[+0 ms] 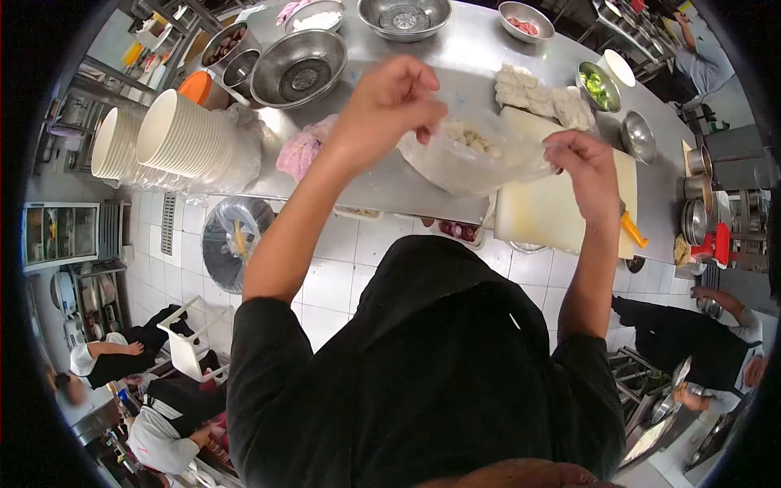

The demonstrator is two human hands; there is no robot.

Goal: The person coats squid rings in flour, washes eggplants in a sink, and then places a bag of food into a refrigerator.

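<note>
Plastic bag (472, 163) of pale lumps: limp, light, slippery; left hand (386, 106) and right hand (587, 167) pinch its rim closed-fingered above counter (455, 49).

Bright, even overhead light fills the scene. The long brushed-steel counter (423, 183) beyond the hands throws back soft white glare, strongest just past the left hand (386, 102). Shadows are faint and short. Strong fisheye distortion bends the counter's edges, and a black vignette rings the frame. The raised hands look slightly motion-blurred; people near the rim are soft and smeared.
</note>
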